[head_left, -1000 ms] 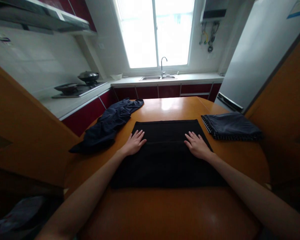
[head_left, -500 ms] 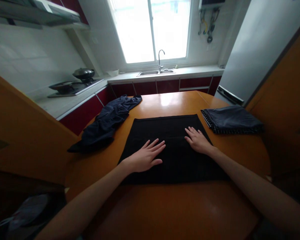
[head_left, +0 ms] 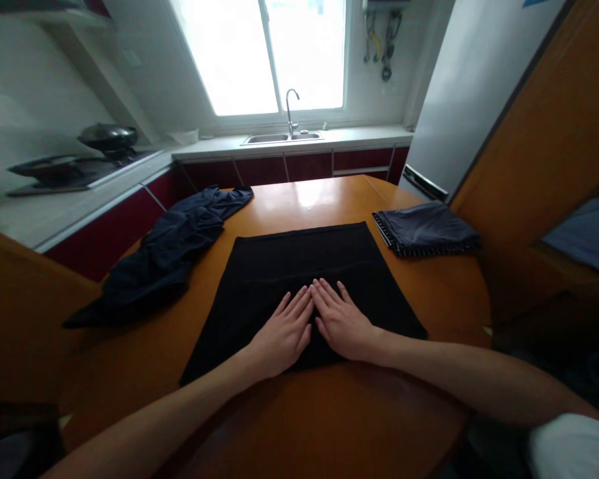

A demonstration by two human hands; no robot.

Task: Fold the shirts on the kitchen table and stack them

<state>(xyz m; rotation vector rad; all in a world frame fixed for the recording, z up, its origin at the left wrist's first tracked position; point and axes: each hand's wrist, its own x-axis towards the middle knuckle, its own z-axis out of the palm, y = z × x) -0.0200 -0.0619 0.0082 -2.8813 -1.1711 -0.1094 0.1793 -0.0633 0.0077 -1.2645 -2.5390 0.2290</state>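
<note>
A black cloth [head_left: 299,256] lies spread flat on the wooden table [head_left: 289,426], its far edge nearly straight. My left hand [head_left: 283,332] rests flat on its near half with the fingers stretched out. Beside it my right hand [head_left: 343,324] also lies flat on the cloth, and the fingertips of both hands meet near the middle. Neither hand grips anything. Parts of the cloth under the palms are hidden.
A crumpled dark navy garment [head_left: 164,246] lies along the table's left side. At the right sits a folded dark grey cloth [head_left: 426,226] with a patterned edge. Beyond the table are a counter with a sink [head_left: 267,138], a stove with pans [head_left: 110,138], and a fridge [head_left: 459,100].
My right hand has moved left and nearer across the black cloth to meet my left hand. My left hand has shifted slightly left in view. The camera view has turned rightward.
</note>
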